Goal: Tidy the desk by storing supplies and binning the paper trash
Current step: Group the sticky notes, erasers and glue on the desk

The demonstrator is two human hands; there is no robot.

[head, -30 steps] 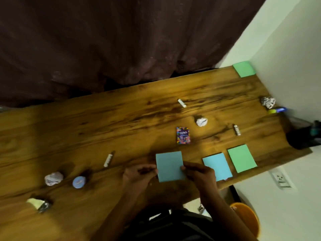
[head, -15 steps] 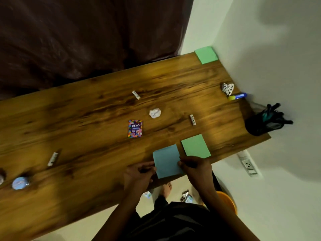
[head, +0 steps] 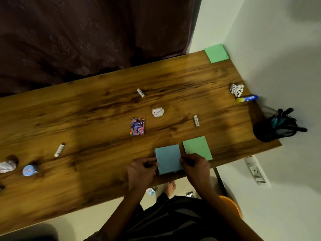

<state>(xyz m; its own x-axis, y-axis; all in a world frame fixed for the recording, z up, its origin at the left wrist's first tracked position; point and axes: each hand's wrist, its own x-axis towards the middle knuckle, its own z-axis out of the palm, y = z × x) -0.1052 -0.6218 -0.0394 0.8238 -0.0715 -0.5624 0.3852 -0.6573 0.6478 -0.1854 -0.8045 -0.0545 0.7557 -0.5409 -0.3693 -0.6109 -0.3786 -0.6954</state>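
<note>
Hands at the near edge of the surface [head: 104, 108] | my left hand [head: 141, 173] pinches the blue pad's [head: 168, 159] left side | my right hand [head: 196, 165] pinches its right side | green pad [head: 197, 146] lies just beside it, toward the right end | pen holder [head: 272, 131] stands at near right corner

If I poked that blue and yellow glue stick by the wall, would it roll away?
Probably a little. The glue stick looks round and lies on its side on the flat desk, so a sideways poke would likely roll it. It sits close to the wall, which should stop it that way. It looks small and plastic, so likely light.
</note>
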